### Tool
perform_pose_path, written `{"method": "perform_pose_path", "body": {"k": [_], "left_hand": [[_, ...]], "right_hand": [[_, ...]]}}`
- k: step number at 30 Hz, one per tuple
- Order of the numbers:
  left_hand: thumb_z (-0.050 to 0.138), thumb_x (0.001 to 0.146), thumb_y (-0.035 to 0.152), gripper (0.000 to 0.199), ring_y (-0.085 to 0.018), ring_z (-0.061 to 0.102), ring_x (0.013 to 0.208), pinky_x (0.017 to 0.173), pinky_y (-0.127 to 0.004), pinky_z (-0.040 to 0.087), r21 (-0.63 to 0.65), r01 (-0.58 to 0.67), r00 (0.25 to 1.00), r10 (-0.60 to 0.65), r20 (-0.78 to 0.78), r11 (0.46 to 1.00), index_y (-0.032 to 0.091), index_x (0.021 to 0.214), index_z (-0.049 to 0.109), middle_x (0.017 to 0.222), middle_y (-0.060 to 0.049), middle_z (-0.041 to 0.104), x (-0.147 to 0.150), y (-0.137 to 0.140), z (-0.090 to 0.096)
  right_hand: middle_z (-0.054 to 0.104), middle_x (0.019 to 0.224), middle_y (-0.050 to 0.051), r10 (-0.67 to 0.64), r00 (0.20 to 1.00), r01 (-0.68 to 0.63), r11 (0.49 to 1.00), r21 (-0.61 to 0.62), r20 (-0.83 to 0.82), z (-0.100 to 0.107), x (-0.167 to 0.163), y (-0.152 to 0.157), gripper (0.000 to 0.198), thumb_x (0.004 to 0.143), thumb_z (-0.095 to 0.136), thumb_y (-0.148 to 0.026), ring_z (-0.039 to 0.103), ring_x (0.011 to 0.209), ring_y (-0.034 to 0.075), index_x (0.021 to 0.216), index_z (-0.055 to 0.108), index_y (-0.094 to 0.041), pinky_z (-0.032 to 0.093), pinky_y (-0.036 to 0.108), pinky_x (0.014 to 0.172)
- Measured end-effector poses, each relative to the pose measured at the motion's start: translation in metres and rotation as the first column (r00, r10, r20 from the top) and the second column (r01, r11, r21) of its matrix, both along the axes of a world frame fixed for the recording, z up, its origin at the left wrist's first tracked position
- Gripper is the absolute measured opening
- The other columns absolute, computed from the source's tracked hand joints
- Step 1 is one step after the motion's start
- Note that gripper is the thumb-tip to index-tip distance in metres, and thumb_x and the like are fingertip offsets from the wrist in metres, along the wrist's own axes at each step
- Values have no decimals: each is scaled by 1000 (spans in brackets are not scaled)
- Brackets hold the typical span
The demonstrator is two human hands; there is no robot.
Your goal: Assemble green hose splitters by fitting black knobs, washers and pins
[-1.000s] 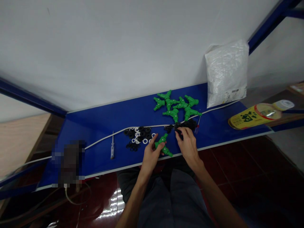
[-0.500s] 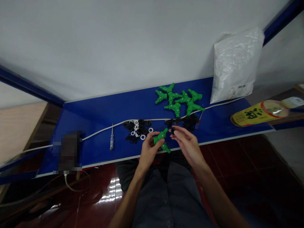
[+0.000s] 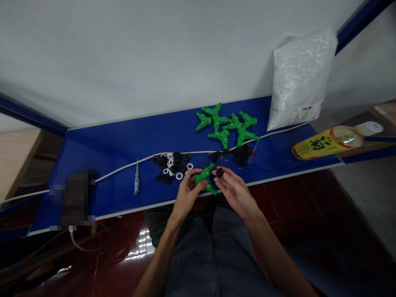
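Plain pale wall [image 3: 154, 53] at the back, narrow blue tabletop [image 3: 105, 140] in front of it, with a white cable [image 3: 145, 158] running along it and a yellow-labelled bottle [image 3: 328, 143] off to the right. The action's at the near edge: the left hand [image 3: 186, 192] has its thumb and fingers clamped around a branching green fitting [image 3: 202, 176], and the right hand [image 3: 236, 189] is pinching a small black part [image 3: 220, 173] at its fingertips, just beside the fitting but apart from it as far as I can tell. My read is that this is the matching-up step, getting the black part ready for the green one. If so, the next move calls for turning the part the right way round and lining it up with one of the fitting's ends, though I can't tell which end. Compared with a second ago, the right hand has left the black pile [image 3: 242, 154] and come back toward the left, and the black part now shows clearly between the fingers. The left hand has kept its grip throughout. The other green fittings [image 3: 221, 137] behind the cable look untouched, same with the white rings [image 3: 179, 176].
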State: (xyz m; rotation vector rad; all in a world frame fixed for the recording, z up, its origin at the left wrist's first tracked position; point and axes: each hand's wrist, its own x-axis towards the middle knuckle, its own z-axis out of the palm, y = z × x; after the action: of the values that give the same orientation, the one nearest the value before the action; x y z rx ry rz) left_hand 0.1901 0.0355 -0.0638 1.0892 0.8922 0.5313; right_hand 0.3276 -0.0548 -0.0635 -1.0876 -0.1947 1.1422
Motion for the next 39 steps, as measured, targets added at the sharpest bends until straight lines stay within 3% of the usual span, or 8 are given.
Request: {"method": "perform_pose_path", "body": {"k": [10,14,17,21,24,35,39], "left_hand": [[81,76,35,43,-20,70,93,84,-30,54,-24,17,1000,-16,26,1000,22,112,63,100,-3,76,-2,3,-3],[82,75,31,46,-21,70,102,92,-32,53,-52,34,998,-32,47,998,21,116,63,107,-5,76,-3,4,-2],[81,75,30,42,-23,68,111,96,-32,52,-27,57,997,-56,49,998,21,114,68,114,-5,75,-3,5,-2],[80,77,31,41,-23,67,113,97,-32,52,1,66,997,-66,46,998,21,115,70,117,-5,74,-1,6,-4],[80,78,33,42,-24,68,112,95,-33,53,12,47,998,-48,50,999,21,117,69,120,-7,73,1,6,-6],[73,86,30,36,-23,67,119,103,-35,51,89,50,994,-58,88,995,22,120,64,127,-9,71,3,-2,-13],[74,87,34,40,-24,65,120,104,-37,51,116,50,993,-62,98,992,21,122,62,129,-11,69,0,-2,-20]], "right_hand": [[79,104,3,18,997,-25,995,99,74,5,-1,-2,24,78,81,-34,76,86,19,100,74,-27,62,37,89],[79,105,4,15,965,-36,996,76,262,1,2,-1,25,79,81,-34,75,90,21,102,74,-26,62,39,89],[79,105,5,-1,849,-12,1000,21,529,-3,11,1,23,81,81,-32,74,97,22,102,76,-25,60,38,92],[78,108,5,31,524,-85,996,15,851,-2,23,5,18,89,73,-28,72,98,22,107,77,-27,59,38,91],[78,108,4,52,334,-163,987,4,941,0,27,7,19,93,68,-25,72,101,23,109,77,-28,59,40,93],[78,105,6,146,145,-271,957,-102,979,0,36,7,20,96,63,-25,74,96,24,111,77,-27,61,40,89],[78,110,7,161,114,-301,946,-120,980,-7,37,8,24,98,59,-24,74,100,24,115,77,-28,62,41,90]]}}
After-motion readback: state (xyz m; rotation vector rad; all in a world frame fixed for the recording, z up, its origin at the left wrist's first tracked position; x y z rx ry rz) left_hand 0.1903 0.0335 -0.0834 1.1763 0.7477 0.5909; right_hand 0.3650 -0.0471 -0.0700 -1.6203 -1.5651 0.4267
